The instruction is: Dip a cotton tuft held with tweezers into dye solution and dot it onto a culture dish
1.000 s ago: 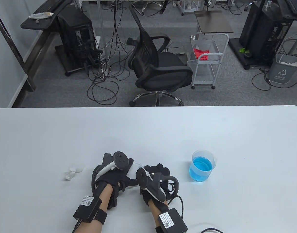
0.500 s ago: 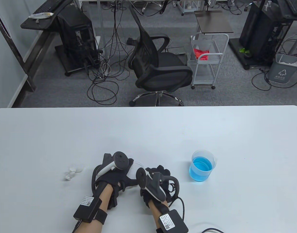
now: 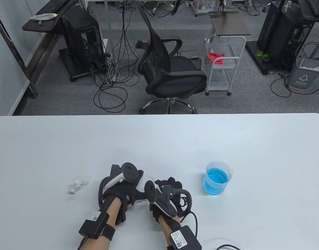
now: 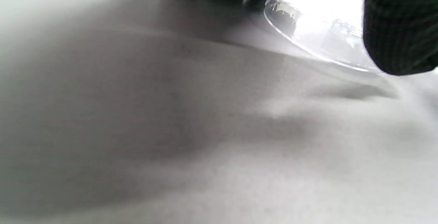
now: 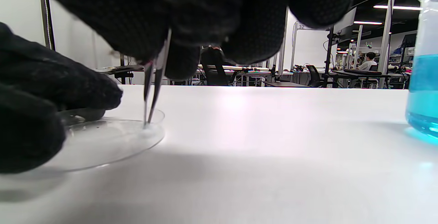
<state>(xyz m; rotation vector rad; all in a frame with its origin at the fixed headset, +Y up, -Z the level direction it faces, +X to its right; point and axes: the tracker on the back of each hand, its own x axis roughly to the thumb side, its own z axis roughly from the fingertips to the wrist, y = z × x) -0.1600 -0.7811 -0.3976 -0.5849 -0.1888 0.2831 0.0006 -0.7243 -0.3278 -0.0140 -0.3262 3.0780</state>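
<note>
Right wrist view: right hand (image 5: pixel 205 15) pinching one pair of tweezers (image 5: pixel 154 80), tips down inside the single clear culture dish (image 5: pixel 113 141), tuft not discernible. Left hand (image 3: pixel 123 187) gripping the dish's rim on the worktop (image 3: pixel 159 140). One beaker (image 3: pixel 217 177) of blue dye well to the right; about three cotton tufts (image 3: pixel 78 184) left.

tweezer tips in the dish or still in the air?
In the dish: the tweezers stand near upright, tips down on the culture dish floor.
</note>
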